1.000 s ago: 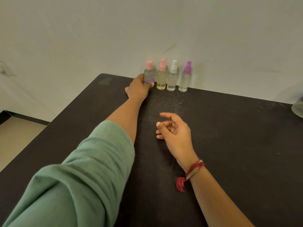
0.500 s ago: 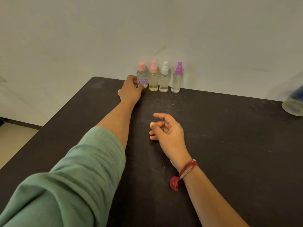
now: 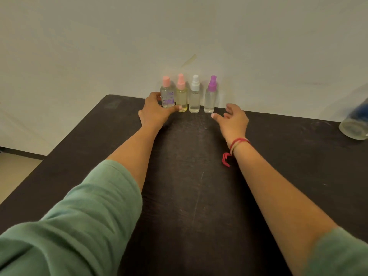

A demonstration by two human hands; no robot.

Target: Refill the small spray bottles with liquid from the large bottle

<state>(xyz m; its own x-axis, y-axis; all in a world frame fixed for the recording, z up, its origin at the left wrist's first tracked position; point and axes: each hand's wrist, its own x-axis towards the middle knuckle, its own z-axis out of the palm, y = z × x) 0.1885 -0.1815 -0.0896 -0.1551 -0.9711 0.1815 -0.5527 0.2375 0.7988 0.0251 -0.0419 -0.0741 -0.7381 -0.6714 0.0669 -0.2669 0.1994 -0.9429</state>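
In the head view, your left hand [image 3: 154,114] sits just above the middle of the frame, left of centre, at the far edge of the dark tabletop [image 3: 199,196]. It grips the labelled bottle [image 3: 167,96], the leftmost in a row of four small spray bottles standing upright against the pale wall [image 3: 179,36]. Your fingers [image 3: 155,95] curl round its left side, and your thumb wraps across its front low down, the tip reaching the base of the yellow bottle [image 3: 181,98] next to it. The labelled bottle has a pink cap and a purple label, and its base stands on the tabletop.

Right of the yellow bottle stand the white-capped bottle [image 3: 194,98] and then the purple-capped bottle [image 3: 210,98], both holding clear liquid. The four stand close together in a line.

Your right hand [image 3: 234,120] lies just right of centre, near the purple-capped bottle but apart from it. Its fingers are spread and loosely bent, with nothing in them. A red thread bracelet [image 3: 237,143] circles that wrist, its loose end hanging toward the tabletop.

The large bottle [image 3: 355,124] is at the right edge of the frame, cut off and blurred, with something blue showing in its upper part. It stands well apart from both hands.

A green sleeve [image 3: 69,216] covers your left upper arm at the lower left of the frame
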